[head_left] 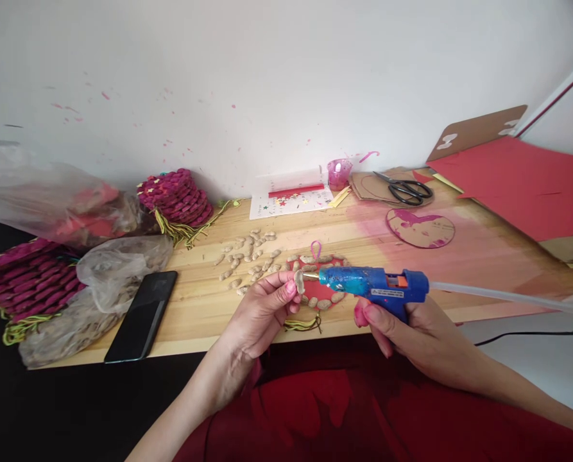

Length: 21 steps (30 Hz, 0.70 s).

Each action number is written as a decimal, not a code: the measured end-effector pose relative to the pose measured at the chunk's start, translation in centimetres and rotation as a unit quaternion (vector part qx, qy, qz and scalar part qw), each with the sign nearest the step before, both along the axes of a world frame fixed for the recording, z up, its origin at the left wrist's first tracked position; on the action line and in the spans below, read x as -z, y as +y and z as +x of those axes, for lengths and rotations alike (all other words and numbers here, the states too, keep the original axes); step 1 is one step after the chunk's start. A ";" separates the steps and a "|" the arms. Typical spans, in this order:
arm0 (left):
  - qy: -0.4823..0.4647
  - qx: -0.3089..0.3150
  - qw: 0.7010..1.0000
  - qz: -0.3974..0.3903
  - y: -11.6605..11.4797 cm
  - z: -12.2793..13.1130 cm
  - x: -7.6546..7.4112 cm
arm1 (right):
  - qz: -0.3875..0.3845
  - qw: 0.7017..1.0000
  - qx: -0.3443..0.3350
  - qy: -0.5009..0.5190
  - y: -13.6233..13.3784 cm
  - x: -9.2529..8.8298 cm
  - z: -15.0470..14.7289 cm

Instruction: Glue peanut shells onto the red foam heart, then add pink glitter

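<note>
Well, far left I see a plastic bag (40, 186), with a purple basket (31, 276) below it and a smaller bag (79, 314) just right of that. Next comes a phone (142, 314), slanted at the tabletop (199, 314) edge, and behind it a second basket (175, 196) trailing yellow-green cords (183, 235). Loose peanuts (250, 251) lie scattered to the right. In front of them I have the left hand (255, 314) raised, thumb and fingers clamped on one peanut (299, 282), held upright. The glue gun (373, 282) points leftward at it; over the feed, I cannot tell whether nozzle (311, 275) and peanut touch. Beneath lies a red piece (324, 290) ringed with peanuts, a pink loop (316, 242) at its far side, a tassel (303, 325) by the near one. My right hand (411, 333) has its fingers wrapped around the gun's handle; whether the trigger is pressed, I cannot tell. Farther right, scissors (409, 191) lie on cardboard (369, 187) behind a painted oval (421, 229), then a red sheet (541, 186).
</note>
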<state>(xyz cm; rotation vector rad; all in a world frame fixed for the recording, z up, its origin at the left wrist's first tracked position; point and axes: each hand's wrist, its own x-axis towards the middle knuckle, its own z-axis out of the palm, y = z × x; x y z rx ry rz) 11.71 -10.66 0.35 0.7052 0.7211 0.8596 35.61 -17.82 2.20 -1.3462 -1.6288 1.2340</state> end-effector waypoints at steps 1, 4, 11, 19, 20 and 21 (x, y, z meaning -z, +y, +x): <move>-0.002 -0.003 1.000 -0.001 0.0 0.0 0.0 | 0.001 1.000 -0.003 -0.003 0.0 -0.1 0.0; -0.019 -0.021 1.000 -0.006 0.1 0.0 0.0 | 0.003 1.000 -0.008 -0.009 -0.2 -0.2 0.0; -0.042 -0.042 0.998 -0.020 0.1 0.3 -0.2 | 0.008 0.999 -0.019 -0.031 -0.5 -0.3 0.1; -0.035 -0.030 0.999 0.003 0.1 0.3 -0.1 | -0.005 1.000 -0.024 -0.020 -0.5 -0.4 -0.1; -0.034 -0.029 0.999 0.004 0.1 0.3 0.0 | -0.004 0.999 -0.025 -0.021 -0.5 -0.4 -0.1; -0.033 -0.028 0.999 0.005 0.1 0.3 0.0 | -0.005 0.999 -0.026 -0.021 -0.6 -0.3 -0.1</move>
